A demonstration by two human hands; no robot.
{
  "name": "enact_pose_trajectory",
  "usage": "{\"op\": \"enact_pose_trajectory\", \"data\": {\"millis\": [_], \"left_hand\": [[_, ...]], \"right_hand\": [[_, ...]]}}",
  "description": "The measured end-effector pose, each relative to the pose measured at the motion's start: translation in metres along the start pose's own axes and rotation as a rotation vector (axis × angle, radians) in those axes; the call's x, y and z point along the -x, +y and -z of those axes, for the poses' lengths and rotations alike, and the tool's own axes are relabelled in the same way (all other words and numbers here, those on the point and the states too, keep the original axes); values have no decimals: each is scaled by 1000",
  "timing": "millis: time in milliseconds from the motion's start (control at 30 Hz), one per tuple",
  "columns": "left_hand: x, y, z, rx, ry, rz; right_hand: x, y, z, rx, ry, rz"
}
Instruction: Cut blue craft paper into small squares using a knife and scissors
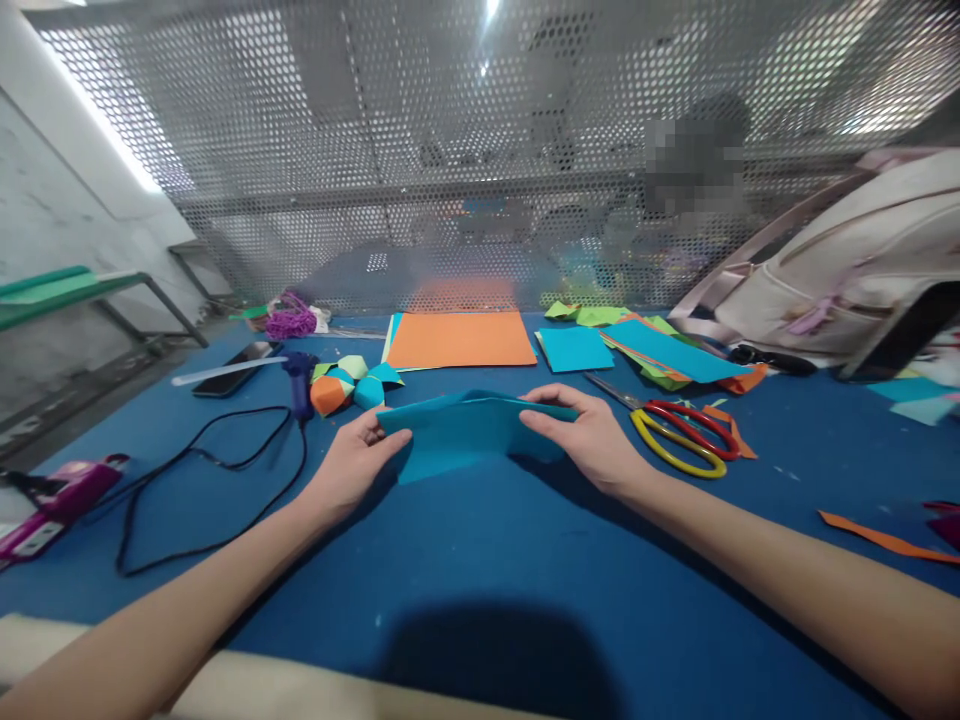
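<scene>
Between my hands is a folded sheet of blue paper (457, 435), held up a little over the blue table with its fold along the top. My left hand (361, 455) pinches the sheet's left end, thumb in front. At the right end, my right hand (592, 435) grips it with the thumb in front and fingers behind. Just beyond lies a stack of paper with an orange sheet (461, 340) on top. Scissors (679, 435) with red and yellow handles rest to the right of my right hand.
Left are a glue gun (300, 385) with a looping black cord, folded paper pieces (349, 385), a phone (236, 370) and a purple power strip (56, 510). Blue squares (576, 349), paper scraps (667, 348) and a pale backpack (847, 265) sit right. A perforated metal panel (450, 150) stands behind.
</scene>
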State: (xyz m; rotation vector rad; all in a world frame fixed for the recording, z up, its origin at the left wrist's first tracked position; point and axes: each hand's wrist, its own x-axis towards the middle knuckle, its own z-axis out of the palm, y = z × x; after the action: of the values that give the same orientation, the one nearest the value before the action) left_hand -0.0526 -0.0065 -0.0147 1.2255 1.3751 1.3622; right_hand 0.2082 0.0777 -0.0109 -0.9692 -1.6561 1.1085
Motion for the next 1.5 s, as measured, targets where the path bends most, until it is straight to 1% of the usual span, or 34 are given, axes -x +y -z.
{"op": "enact_pose_trajectory", "data": {"millis": [67,133,200,267,333,433,500,600,700,767,867,967,1033,1100,1133,1167,1200,1233,1267,1300,1333,1400,1500], "left_hand": [[2,1,-3,-21,52,-43],[5,6,-4,-14,91,-86],[8,12,-2,-1,118,-128],[9,14,0,-16,124,-127],[8,11,3,-44,86,-55],[4,-2,4,-31,-17,79],[2,-9,3,3,-59,118],[1,-13,1,46,-70,128],[1,-6,0,83,-60,131],[1,2,0,91,-39,164],[-1,14,2,96,7,254],[-4,23,7,144,18,371],[-4,28,9,249,72,410],[-2,33,8,437,124,352],[0,35,6,541,114,292],[3,37,2,633,68,233],[6,38,-2,699,-5,181],[9,38,-8,728,-84,163],[12,37,-14,725,-140,175],[15,35,-20,706,-150,202],[18,33,-26,679,-134,247],[20,27,-37,617,-57,365],[19,22,-43,546,41,516]], "right_hand": [[1,1,-2,-64,-29,-59],[1,-1,-3,-108,-34,-86],[0,-3,-2,-157,-35,-98],[-2,-3,-2,-242,-57,-132],[-3,0,-3,-316,-83,-189],[-3,5,-6,-357,-103,-259],[-3,6,-7,-363,-108,-273],[-3,4,-7,-358,-115,-282],[-2,2,-6,-355,-122,-301],[0,1,-5,-363,-142,-328],[4,0,-5,-380,-178,-382],[10,-1,-7,-416,-194,-448],[12,-3,-10,-460,-185,-487],[14,-5,-15,-513,-164,-509],[14,-7,-18,-539,-153,-514],[15,-8,-21,-562,-140,-516],[15,-8,-25,-582,-127,-515],[16,-8,-28,-596,-114,-511],[16,-7,-32,-603,-101,-505],[17,-6,-36,-605,-91,-496],[18,-4,-40,-600,-84,-483],[20,1,-48,-575,-85,-452],[23,3,-54,-514,-110,-407]]}}
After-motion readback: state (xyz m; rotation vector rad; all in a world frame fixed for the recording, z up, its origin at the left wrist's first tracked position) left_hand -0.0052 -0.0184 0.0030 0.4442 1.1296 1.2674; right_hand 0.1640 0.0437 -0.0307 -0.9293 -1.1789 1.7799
